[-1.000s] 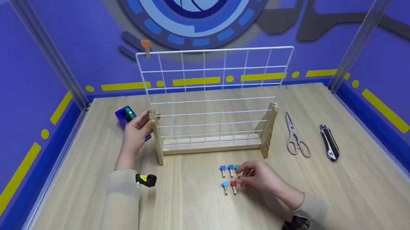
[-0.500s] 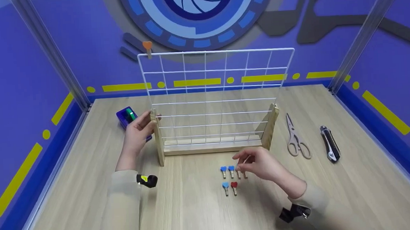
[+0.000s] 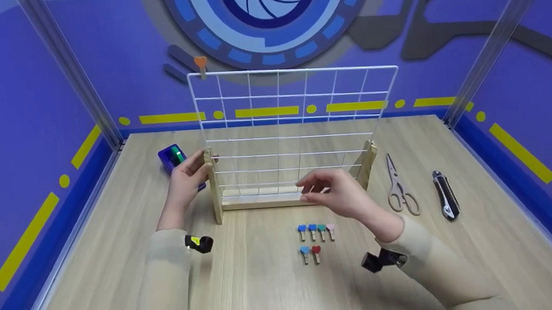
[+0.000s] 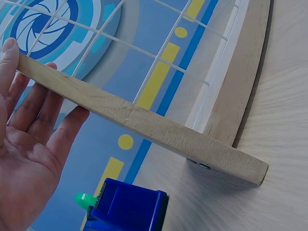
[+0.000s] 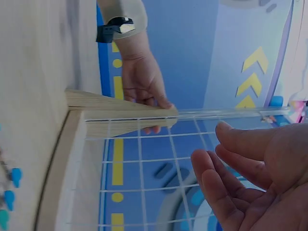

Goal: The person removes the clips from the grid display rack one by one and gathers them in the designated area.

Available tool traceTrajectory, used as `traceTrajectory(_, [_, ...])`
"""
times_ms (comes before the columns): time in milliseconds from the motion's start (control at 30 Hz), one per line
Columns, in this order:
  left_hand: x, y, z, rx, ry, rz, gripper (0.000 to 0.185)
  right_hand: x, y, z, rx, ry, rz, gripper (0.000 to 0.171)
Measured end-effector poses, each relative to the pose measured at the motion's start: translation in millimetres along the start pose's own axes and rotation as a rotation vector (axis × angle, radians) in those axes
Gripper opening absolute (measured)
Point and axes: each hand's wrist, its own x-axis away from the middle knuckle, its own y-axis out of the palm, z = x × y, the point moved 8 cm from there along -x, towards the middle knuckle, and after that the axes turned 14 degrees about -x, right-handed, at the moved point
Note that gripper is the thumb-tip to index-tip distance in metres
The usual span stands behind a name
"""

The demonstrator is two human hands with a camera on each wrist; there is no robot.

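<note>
A white wire grid stands upright in a wooden stand. My left hand grips the stand's left post, thumb on one side and fingers on the other. An orange heart clothespin is clipped at the grid's top left corner. My right hand is raised before the grid's lower right part. In the right wrist view its thumb and loosely bent fingers are apart, with nothing between them. Below it on the table lie several small heart clothespins, among them a pink one and a red one.
Right of the stand lie scissors and a black utility knife. A blue-purple tape dispenser with a green part is behind my left hand. Patterned blue walls enclose the wooden table at the back and sides.
My right hand has risen from the clothespins toward the grid, uncovering the green and pink ones. The left hand stays on the post.
</note>
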Motion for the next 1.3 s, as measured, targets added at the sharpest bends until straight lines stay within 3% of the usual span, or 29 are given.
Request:
traceTrajectory(633, [-0.4, 0.8, 1.0, -0.001, 0.020, 0.012, 0.054, -64.7, -16.2, -97.4, -0.100, -0.186, 0.083, 0.020])
traceTrajectory(1133, [-0.9, 0.3, 3.9, 0.030, 0.048, 0.020, 0.057, -130.4, -13.0, -172.7, -0.121, -0.292, 0.157, 0.025])
traceTrajectory(1300, [-1.6, 0.1, 1.9, 0.023, 0.040, 0.024, 0.058, -149.8, -11.0, -186.1, -0.134, -0.316, 0.177, 0.026])
